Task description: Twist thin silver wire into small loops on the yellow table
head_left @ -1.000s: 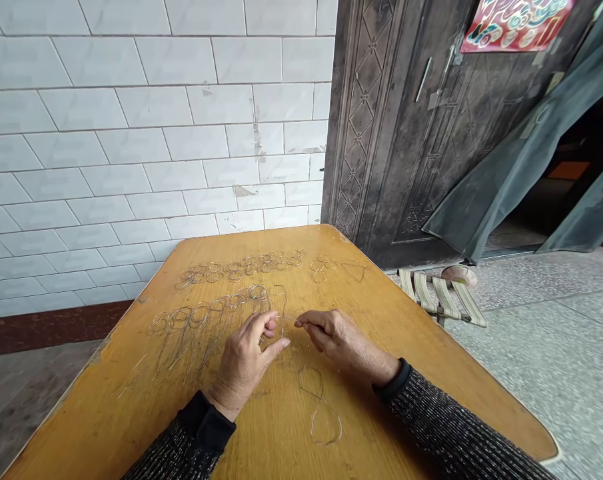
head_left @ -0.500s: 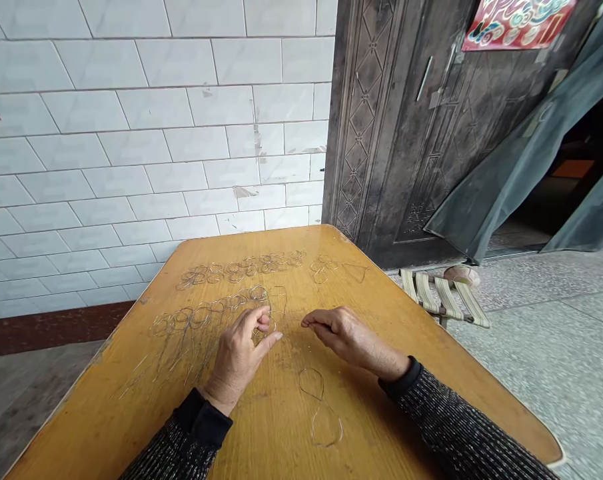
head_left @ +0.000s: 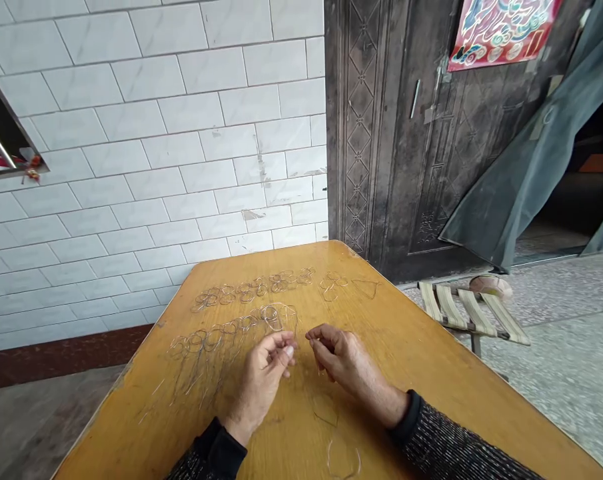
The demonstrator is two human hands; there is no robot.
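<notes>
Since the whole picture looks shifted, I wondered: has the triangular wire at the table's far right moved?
No. The triangular wire keeps its place on the table, just inside the right edge; the camera's view shifted.

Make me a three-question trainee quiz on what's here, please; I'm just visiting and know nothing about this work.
1. True or false: both of the person's hands wear gloves.
2. Which lie on the table? (a) plates (b) wire loops (c) books
3. Fill in: the red poster hangs on the dark ____.

Key:
1. False; left hand and right hand are bare.
2. b
3. door
</notes>
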